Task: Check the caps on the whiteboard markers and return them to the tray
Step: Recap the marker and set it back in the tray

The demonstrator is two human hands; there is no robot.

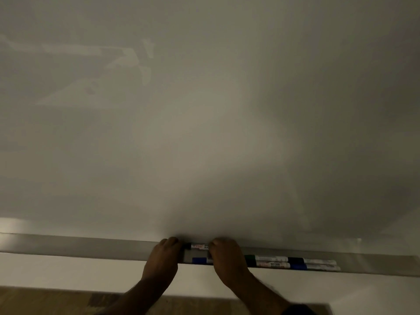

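Observation:
A whiteboard marker (197,246) with a black cap and white label lies level between my two hands, just above the grey tray (91,248). My left hand (162,258) grips its capped left end. My right hand (225,258) grips its right part. In the tray below lies a blue-capped marker (200,260), partly hidden by my hands. To the right, several more markers rest in the tray in two rows: a green-capped one (261,258), a black-capped one (311,261) and a blue-capped one (316,267).
The whiteboard (204,110) fills most of the view, with faint wipe marks at upper left. Beneath the tray is a pale wall (68,271), and a wooden floor (45,301) shows at the bottom left.

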